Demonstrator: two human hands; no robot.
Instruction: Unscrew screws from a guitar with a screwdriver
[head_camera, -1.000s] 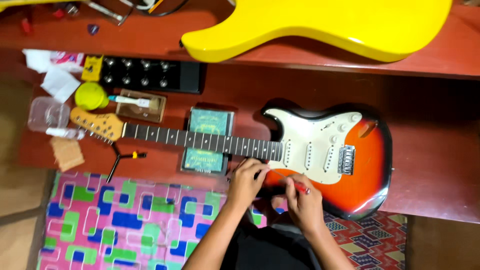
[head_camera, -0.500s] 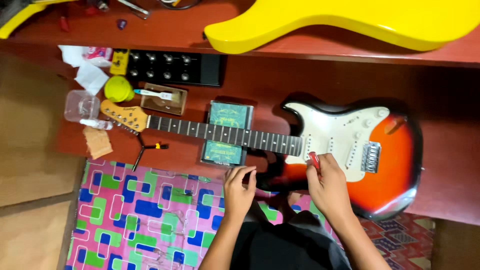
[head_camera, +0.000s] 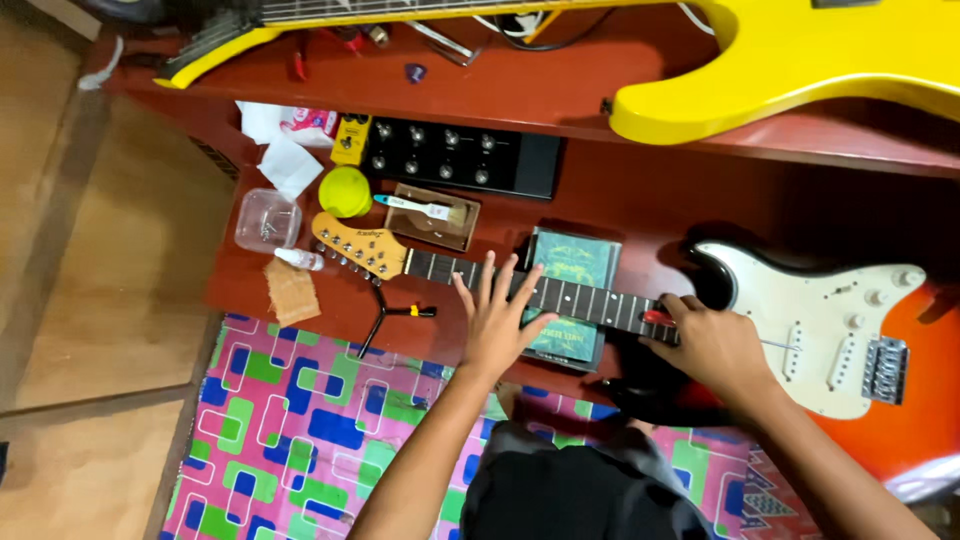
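A patterned mat (head_camera: 300, 430) lies nearest. On the red counter (head_camera: 640, 210), the left hand (head_camera: 497, 318) rests spread, fingers splayed, on the guitar neck (head_camera: 560, 295). The right hand (head_camera: 712, 345) pinches a small red tool (head_camera: 657, 318) where the neck meets the sunburst guitar (head_camera: 850, 340). Beyond lie a black pedal (head_camera: 460, 158) and a yellow guitar (head_camera: 800, 50).

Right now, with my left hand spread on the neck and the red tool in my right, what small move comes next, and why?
Probably slide the right hand a little along the fretboard, keeping the red tool on the neck. The left hand lies flat across the neck near the headstock, steadying the sunburst electric guitar, which rests on a green case.
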